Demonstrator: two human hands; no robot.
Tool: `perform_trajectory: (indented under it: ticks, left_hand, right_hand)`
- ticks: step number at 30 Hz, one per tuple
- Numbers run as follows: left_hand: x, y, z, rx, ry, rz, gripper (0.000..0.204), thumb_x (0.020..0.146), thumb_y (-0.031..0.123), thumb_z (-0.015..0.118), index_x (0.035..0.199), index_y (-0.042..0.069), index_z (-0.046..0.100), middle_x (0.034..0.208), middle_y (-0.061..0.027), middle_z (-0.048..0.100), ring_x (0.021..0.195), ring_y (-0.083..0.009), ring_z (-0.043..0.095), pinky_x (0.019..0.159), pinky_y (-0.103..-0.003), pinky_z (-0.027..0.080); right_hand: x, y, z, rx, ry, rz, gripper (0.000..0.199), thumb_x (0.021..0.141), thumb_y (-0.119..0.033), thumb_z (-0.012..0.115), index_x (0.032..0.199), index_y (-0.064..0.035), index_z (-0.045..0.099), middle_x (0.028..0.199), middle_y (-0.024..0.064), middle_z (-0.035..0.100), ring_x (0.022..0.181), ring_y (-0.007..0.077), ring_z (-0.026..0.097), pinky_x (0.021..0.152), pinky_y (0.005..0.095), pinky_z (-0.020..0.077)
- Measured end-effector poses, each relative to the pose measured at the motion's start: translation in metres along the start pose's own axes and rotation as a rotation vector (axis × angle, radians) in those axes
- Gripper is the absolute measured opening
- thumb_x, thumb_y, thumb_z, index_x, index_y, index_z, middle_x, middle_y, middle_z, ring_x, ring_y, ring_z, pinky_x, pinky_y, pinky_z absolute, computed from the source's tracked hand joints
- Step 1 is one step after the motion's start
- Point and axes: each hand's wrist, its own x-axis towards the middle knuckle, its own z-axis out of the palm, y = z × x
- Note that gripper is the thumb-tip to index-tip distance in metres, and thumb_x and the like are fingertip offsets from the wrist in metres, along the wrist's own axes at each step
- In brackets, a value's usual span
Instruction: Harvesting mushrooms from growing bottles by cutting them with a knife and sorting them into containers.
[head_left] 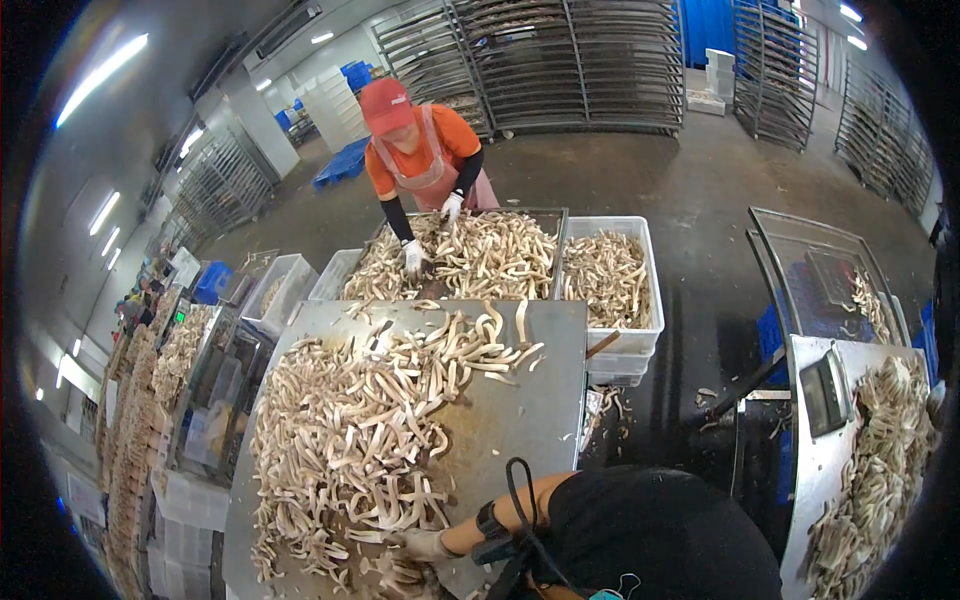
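Long pale mushrooms [340, 430] with brownish caps lie in a thick, loose heap on a steel table [515, 430]. My right hand [425, 545], in a light glove, is at the near right edge of that heap. Its fingers reach in among the mushrooms, so their tips are hard to make out, and I cannot see whether they grip one. A dark band circles the wrist, and a black sleeve covers the upper arm. Close below the hand lies a small clump of mushrooms [395, 572]. My left hand does not show.
Across the table a co-worker [425, 150] in a red cap and white gloves handles mushrooms in a tray [558, 255]. To its right stands a white crate [652, 290] of mushrooms. Another mushroom-covered table [810, 470] stands at right. Tall racks [575, 70] line the back.
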Motion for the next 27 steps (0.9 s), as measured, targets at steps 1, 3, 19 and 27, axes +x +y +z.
perform_trajectory:
  ticks: [1, 3, 19, 27]
  left_hand:
    - [0.001, 0.003, -0.001, -0.006, 0.000, -0.010, 0.031, 0.079, 0.003, 0.059, 0.102, 0.009, 0.038, 0.096, -0.0059, 0.042, 0.091, -0.0178, 0.042, 0.083, -0.031, 0.040]
    - [0.003, 0.005, -0.004, -0.019, -0.005, -0.026, 0.031, 0.080, 0.003, 0.059, 0.102, 0.009, 0.038, 0.096, -0.0060, 0.042, 0.091, -0.0179, 0.043, 0.083, -0.031, 0.040]
    - [0.007, 0.004, -0.011, -0.070, -0.020, -0.113, 0.032, 0.082, 0.006, 0.057, 0.107, 0.007, 0.039, 0.097, -0.0072, 0.045, 0.091, -0.0185, 0.045, 0.083, -0.032, 0.042]
    - [0.004, 0.002, -0.018, -0.101, -0.017, -0.145, 0.032, 0.083, 0.007, 0.057, 0.110, 0.006, 0.039, 0.098, -0.0079, 0.047, 0.091, -0.0188, 0.047, 0.083, -0.032, 0.042]
  right_hand:
    - [-0.007, -0.002, 0.002, 0.214, -0.028, 0.042, 0.027, 0.093, -0.025, 0.047, 0.101, 0.0007, 0.050, 0.077, 0.0091, 0.055, 0.067, 0.0167, 0.047, 0.061, 0.0297, 0.0430]
    - [-0.018, -0.009, 0.004, 0.670, -0.040, 0.168, 0.025, 0.093, -0.024, 0.048, 0.098, 0.0000, 0.050, 0.075, 0.0082, 0.053, 0.067, 0.0163, 0.047, 0.061, 0.0291, 0.0427]
    - [0.018, 0.049, -0.004, 0.428, -0.159, -0.336, 0.017, 0.082, -0.018, 0.057, 0.087, -0.0022, 0.061, 0.072, 0.0085, 0.056, 0.066, 0.0191, 0.051, 0.064, 0.0336, 0.0431]
    - [-0.001, 0.017, 0.006, -0.332, 0.356, -0.161, 0.036, 0.077, -0.016, 0.063, 0.104, 0.0044, 0.052, 0.072, 0.0153, 0.060, 0.068, 0.0266, 0.057, 0.062, 0.0382, 0.0445]
